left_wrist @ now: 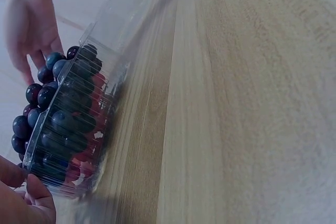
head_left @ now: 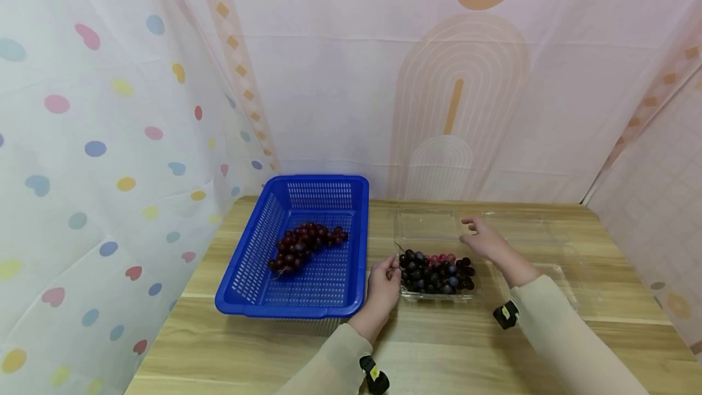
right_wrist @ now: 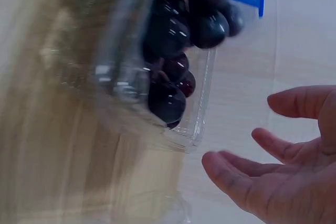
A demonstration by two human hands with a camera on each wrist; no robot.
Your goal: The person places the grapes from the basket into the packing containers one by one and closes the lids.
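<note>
A clear plastic box (head_left: 439, 296) heaped with dark grapes (head_left: 433, 276) stands on the table, with some redder grapes (head_left: 443, 258) showing at its back. My left hand (head_left: 382, 291) is at the box's left side; in the left wrist view its thumb and finger pinch the rim at a corner. Above the box's back right corner hovers my right hand (head_left: 485, 239), fingers loosely spread and holding nothing. The right wrist view shows that hand (right_wrist: 283, 166) apart from the box wall, with dark grapes (right_wrist: 168, 35) bulging over the rim.
Left of the box stands a blue plastic basket (head_left: 363, 230), with a bunch of red grapes (head_left: 301, 245) in it. Behind the box lies a clear plastic lid (head_left: 425, 224). More clear plastic packaging (head_left: 559, 273) is to the right on the wooden table (head_left: 439, 352). Patterned curtains (head_left: 340, 90) hang behind.
</note>
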